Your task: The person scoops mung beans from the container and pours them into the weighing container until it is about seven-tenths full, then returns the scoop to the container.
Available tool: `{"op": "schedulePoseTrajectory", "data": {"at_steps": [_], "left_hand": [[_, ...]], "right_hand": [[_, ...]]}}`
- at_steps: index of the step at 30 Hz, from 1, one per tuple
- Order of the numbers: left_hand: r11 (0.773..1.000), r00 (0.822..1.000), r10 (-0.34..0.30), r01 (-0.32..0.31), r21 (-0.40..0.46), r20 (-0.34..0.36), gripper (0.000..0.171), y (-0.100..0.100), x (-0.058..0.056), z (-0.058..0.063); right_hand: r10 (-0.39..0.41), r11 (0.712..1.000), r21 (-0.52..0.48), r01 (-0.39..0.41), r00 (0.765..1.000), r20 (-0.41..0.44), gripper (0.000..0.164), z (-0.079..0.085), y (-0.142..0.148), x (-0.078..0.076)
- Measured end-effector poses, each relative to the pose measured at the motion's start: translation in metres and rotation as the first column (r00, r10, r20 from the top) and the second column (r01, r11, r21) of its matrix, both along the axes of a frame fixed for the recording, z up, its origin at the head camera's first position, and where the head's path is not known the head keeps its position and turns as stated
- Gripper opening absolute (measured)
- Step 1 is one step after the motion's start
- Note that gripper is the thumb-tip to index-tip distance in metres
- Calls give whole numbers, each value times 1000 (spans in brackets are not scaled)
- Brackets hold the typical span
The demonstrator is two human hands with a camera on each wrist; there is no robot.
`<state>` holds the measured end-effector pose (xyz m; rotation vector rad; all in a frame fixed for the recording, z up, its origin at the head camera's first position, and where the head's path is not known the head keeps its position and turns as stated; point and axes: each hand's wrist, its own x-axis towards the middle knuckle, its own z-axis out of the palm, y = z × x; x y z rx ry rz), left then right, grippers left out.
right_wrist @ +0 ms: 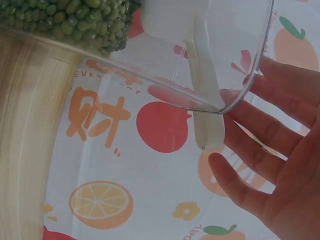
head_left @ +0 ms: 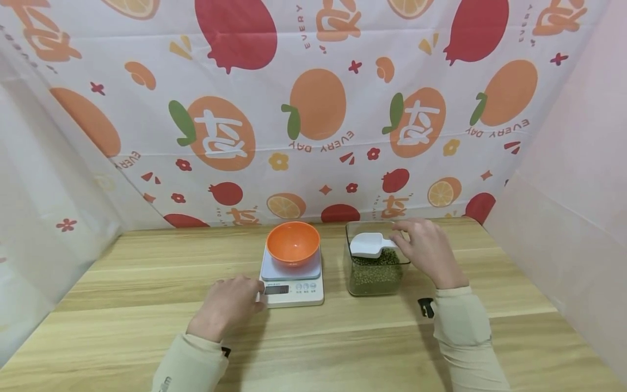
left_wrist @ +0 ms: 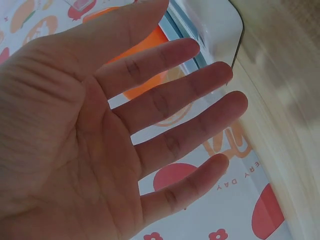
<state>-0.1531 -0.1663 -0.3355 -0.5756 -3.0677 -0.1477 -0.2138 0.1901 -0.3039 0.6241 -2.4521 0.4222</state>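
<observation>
My left hand (head_left: pixel 230 305) is at the left side of a white kitchen scale (head_left: pixel 294 294), fingertips right at its edge. Its fingers are extended and spread in the left wrist view. An orange bowl (head_left: pixel 293 245) sits on the scale's platform. To the right stands a clear square container (head_left: pixel 350 272) partly filled with green mung beans (head_left: pixel 376 275). A white scoop (head_left: pixel 366 245) lies across the container's top, its handle (right_wrist: pixel 209 132) jutting past the rim. Beside that handle is my right hand (head_left: pixel 428 250), with fingers loosely extended near the container's corner and nothing in its palm.
A light wood table (head_left: pixel 318 348) carries everything. Behind it hangs a white curtain (head_left: pixel 362 179) printed with fruit, with pale sheets at both sides. A small black buckle (head_left: pixel 426 307) shows beside the right sleeve (head_left: pixel 462 318).
</observation>
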Motion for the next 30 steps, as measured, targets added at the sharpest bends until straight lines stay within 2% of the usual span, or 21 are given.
{"op": "schedulePoseTrajectory", "data": {"at_steps": [8, 13, 21, 25, 30], "left_hand": [[1000, 1000, -3, 3, 31, 1, 9, -1, -1, -5], [999, 999, -8, 10, 46, -41, 7, -2, -1, -7], [998, 997, -20, 25, 62, -79, 14, 1, -4, -10], [999, 997, -11, 15, 50, -80, 17, 2, -5, -10], [1000, 994, -15, 14, -5, -107, 14, 5, -6, -12]], "right_hand": [[16, 1000, 4, -16, 1000, 18, 16, -2, -4, -2], [32, 999, 16, -33, 998, 55, 16, -5, -7, -6], [35, 999, 29, -39, 992, 120, 16, -8, -4, -8], [66, 997, 29, -70, 989, 134, 14, -10, -3, -9], [115, 991, 48, -124, 980, 160, 13, -13, -1, -13]]}}
